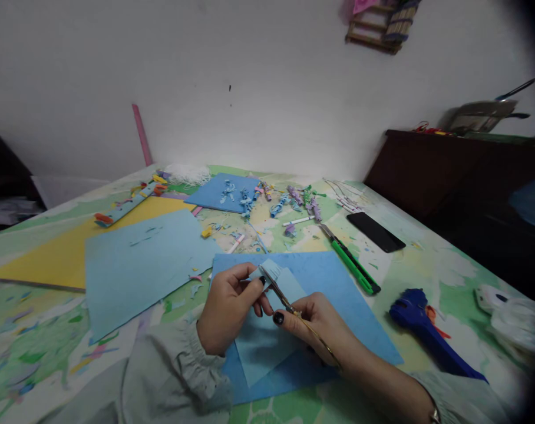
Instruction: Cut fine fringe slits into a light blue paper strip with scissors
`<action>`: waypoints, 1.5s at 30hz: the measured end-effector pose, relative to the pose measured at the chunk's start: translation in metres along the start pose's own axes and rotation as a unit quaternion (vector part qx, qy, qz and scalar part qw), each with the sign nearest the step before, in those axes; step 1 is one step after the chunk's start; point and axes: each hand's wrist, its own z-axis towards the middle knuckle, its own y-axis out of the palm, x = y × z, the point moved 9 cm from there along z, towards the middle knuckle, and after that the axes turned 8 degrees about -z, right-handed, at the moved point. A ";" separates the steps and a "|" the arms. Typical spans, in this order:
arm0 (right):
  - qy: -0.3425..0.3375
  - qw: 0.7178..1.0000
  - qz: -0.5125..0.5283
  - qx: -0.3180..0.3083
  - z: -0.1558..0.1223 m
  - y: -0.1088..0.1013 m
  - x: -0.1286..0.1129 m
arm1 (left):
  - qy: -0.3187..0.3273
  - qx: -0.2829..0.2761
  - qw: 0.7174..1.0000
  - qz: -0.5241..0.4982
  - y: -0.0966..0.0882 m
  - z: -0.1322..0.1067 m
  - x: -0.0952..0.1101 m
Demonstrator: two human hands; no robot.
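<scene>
My left hand (234,303) pinches a small light blue strip of paper (273,270), whose edge shows a row of narrow slits. In my right hand (323,327) is a pair of scissors (281,296), its blades lying against the fringed strip near my left thumb. How far the blades are apart cannot be made out. Below both hands lies a light blue sheet (263,359), on top of a larger, darker blue sheet (351,306).
A green utility knife (353,265) and a black phone (376,231) lie to the right, beyond a blue glue gun (431,335). Light blue (139,259) and yellow (42,265) sheets spread leftward. Curled paper pieces (280,203) and scraps litter the back.
</scene>
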 end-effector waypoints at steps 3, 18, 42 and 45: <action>0.001 1.000 0.007 -0.002 0.000 0.000 0.002 | 0.002 -0.005 1.000 0.004 0.000 0.000 0.000; -0.017 1.000 -0.007 0.002 0.000 0.000 -0.002 | -0.003 -0.013 1.000 0.003 0.003 0.000 0.000; -0.036 0.998 0.029 -0.034 -0.005 0.004 -0.006 | 0.022 -0.001 1.000 0.014 0.000 0.001 0.004; -0.038 0.999 0.023 -0.032 -0.005 0.004 -0.007 | 0.022 -0.001 1.000 0.016 0.000 0.001 0.004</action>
